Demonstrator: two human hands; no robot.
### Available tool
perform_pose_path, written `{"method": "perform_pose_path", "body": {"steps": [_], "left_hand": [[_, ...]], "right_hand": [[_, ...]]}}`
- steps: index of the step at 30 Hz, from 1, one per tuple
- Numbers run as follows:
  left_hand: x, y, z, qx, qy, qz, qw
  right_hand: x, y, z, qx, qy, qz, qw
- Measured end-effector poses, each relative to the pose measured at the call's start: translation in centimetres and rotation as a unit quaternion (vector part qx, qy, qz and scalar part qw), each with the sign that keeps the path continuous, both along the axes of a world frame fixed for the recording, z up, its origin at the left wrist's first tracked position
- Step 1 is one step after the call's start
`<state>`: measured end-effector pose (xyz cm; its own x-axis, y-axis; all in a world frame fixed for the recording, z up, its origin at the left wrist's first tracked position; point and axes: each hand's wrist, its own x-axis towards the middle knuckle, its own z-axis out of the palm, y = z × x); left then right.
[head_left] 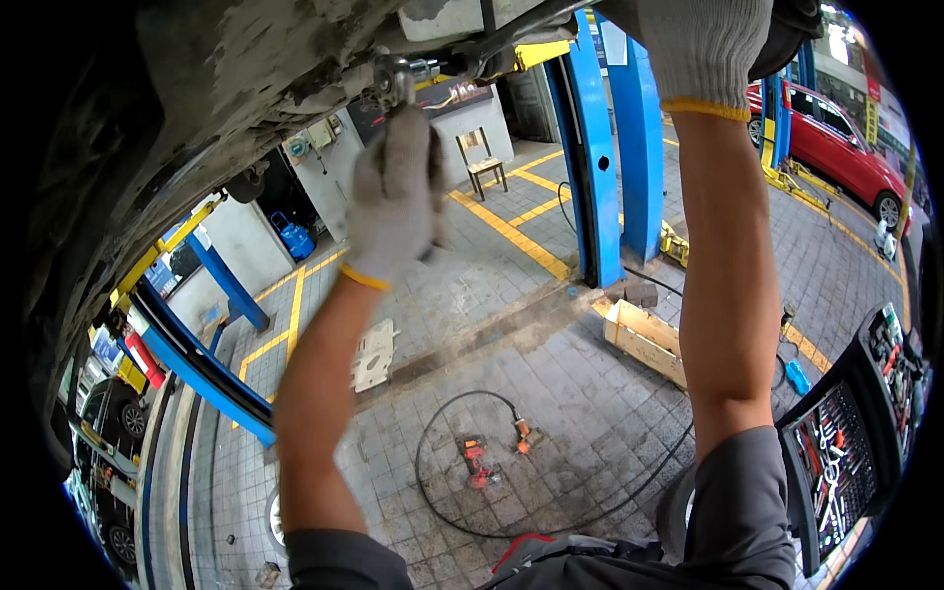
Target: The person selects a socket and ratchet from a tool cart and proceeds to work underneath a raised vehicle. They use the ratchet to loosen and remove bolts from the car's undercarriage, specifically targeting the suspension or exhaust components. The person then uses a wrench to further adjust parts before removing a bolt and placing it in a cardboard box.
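Overhead is the dirty underside of a raised car. My left hand, in a pale knit glove with a yellow cuff, is closed around the handle of a ratchet wrench. Its head, with a shiny socket beside it, is up against the parts under the car. The left hand is slightly blurred. My right hand, gloved alike, reaches up at the top edge beside a dark rounded part. Its fingers are out of sight, so what it touches cannot be seen.
Blue lift posts flank the car. On the paved floor lie a red cordless power tool, an orange-ended black hose and a metal plate. A wooden box and a tool cart stand right; a chair is farther back.
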<state>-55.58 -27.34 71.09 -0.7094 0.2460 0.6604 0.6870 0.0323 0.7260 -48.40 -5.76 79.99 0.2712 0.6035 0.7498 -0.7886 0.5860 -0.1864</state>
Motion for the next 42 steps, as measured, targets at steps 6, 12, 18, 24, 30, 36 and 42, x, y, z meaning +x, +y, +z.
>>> {"method": "perform_pose_path", "body": {"steps": [6, 12, 18, 24, 30, 36, 42], "left_hand": [[-7.7, -5.7, 8.2, -0.248, 0.537, 0.227, 0.774], [-2.3, -1.9, 1.7, -0.103, 0.238, 0.156, 0.953], [7.2, 4.6, 1.8, 0.152, -0.184, -0.151, 0.959], [5.5, 2.8, -1.3, 0.073, -0.039, 0.056, 0.995], [6.7, 5.7, -5.9, 0.177, -0.032, 0.089, 0.980], [-3.2, 0.0, -5.1, -0.018, 0.207, 0.276, 0.938], [-11.2, -7.3, 6.0, -0.191, 0.606, 0.360, 0.683]], "right_hand": [[-1.8, 0.6, 0.3, -0.006, 0.043, 0.050, 0.998], [-2.2, 1.1, 0.6, 0.015, 0.038, 0.090, 0.995], [0.3, 3.1, -0.4, 0.075, -0.030, 0.093, 0.992], [-1.8, 0.3, 0.3, 0.000, 0.004, 0.042, 0.999], [-2.0, 1.4, 0.8, 0.004, 0.021, 0.069, 0.997], [-0.8, 1.1, 0.4, 0.008, 0.031, 0.040, 0.999], [-0.4, -0.7, 0.5, -0.010, 0.064, 0.026, 0.998]]}}
